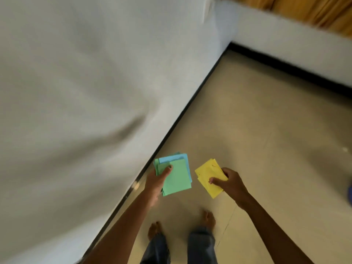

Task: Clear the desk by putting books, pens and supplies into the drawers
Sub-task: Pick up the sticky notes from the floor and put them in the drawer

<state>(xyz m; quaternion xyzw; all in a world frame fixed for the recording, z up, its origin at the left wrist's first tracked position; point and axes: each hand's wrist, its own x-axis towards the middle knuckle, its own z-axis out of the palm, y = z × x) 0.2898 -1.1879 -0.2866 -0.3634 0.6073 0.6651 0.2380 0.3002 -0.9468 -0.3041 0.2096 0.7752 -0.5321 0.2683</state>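
Room: white wall (85, 82) filling the left side, tan tiled floor (257, 130) on the right, black skirting along the base, a bit of orange curtain (314, 12) far right up top; whole shot is smeared, so the head seems to be moving
Counter and drawers: neither is in view, can't tell where they are from this
Person: standing, bare feet (208, 219) and jeans visible at the near edge
Left hand (157, 182): closed around the green and blue paper stack (177, 178), thumb pressed on top, fingers hidden underneath
Right hand (228, 182): pinched on the yellow paper stack (208, 177), thumb on top near its right edge
Where the stuff is: both stacks held in the air over the floor, close beside each other but not touching
Looks: small square loose sheets, green on top with blue peeking out the far edge; the yellow ones are slightly fanned, corners not lined up
Handling (my guess): super light, floppy and slick against each other, so a loose grip lets sheets slide out or flutter off
Where to hold: thumb over the top, fingers under, well in from the edge, squeezing the whole pile; probably easier to merge both piles into one hand before opening a drawer
Progress: looks like mid-carry, nothing put away yet as far as this shows
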